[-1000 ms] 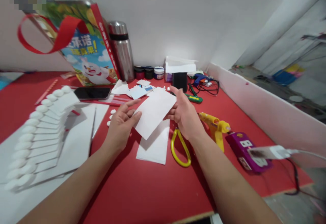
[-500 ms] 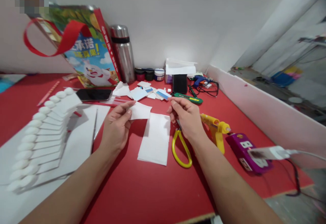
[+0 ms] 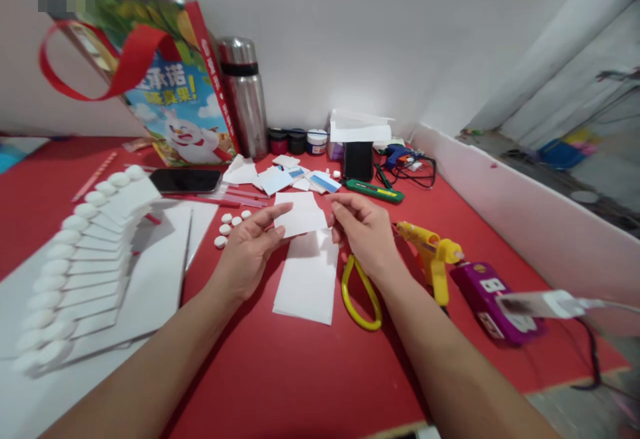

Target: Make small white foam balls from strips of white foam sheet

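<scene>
My left hand (image 3: 247,252) pinches a small white paper piece (image 3: 300,216) by its left edge, thumb on top. The piece is tilted, above a larger white paper sheet (image 3: 306,282) on the red table. At the piece's right edge is my right hand (image 3: 363,229), its fingers curled in a pinch; I cannot tell whether they touch the paper or hold something small. Below that hand a yellow-handled cutting tool (image 3: 361,296) lies on the table, its head hidden. Several small white discs (image 3: 225,229) lie just beyond my left hand.
At left stands a curved white card stair (image 3: 100,259) edged with white discs. White scraps (image 3: 280,176), a green cutter (image 3: 375,190) and a phone (image 3: 185,180) lie behind. A yellow glue gun (image 3: 433,256) and purple power strip (image 3: 500,302) are at right; a steel flask (image 3: 245,102) stands behind.
My left hand has moved right with the white paper piece, bringing it to my right fingertips. The small discs by my left hand, hidden before, now show. The view has shifted slightly.
</scene>
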`<state>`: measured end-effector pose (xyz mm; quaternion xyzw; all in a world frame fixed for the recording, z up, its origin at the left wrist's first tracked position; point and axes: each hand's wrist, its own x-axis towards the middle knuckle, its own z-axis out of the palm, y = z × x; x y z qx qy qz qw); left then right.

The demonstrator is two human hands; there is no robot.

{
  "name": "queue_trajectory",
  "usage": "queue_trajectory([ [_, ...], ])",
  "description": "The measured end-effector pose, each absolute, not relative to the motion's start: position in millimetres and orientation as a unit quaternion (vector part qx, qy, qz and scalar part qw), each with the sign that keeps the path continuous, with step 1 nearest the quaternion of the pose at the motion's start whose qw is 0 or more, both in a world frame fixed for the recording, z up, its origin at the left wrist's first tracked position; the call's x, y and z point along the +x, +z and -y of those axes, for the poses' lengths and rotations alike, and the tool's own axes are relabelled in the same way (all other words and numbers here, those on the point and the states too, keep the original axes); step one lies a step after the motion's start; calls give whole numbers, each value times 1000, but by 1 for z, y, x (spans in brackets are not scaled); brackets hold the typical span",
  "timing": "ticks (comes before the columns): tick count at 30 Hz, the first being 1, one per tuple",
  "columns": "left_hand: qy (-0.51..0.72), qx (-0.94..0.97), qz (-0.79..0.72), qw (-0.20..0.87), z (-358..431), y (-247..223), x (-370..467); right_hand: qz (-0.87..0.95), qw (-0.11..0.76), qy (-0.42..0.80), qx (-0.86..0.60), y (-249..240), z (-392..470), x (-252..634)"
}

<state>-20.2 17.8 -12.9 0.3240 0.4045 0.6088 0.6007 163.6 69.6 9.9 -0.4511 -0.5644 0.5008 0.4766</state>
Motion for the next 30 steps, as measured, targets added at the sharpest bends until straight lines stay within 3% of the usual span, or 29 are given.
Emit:
queue_trajectory([
  [6, 614, 273, -365, 644, -16, -3, -22, 729, 511, 281, -359, 12, -70, 171],
  [10, 612, 144, -283, 724, -16, 4, -28, 822, 437, 252, -263, 17, -63, 171],
  [13, 577, 126, -241, 770, -14, 7, -32, 815, 430, 253, -293, 16, -60, 167],
  [16, 540, 169, -229, 792, -15, 8, -31, 741, 447, 317, -388, 15, -60, 166],
  [21, 590, 269, -319, 691, -20, 5, -23, 543, 420, 605, -404, 19, -63, 169],
  [26, 594, 336, -418, 599, -19, -5, -20, 554, 338, 637, -417, 15, -64, 166],
  [30, 582, 396, -446, 552, -19, -13, -23, 547, 337, 677, -359, 12, -63, 162],
])
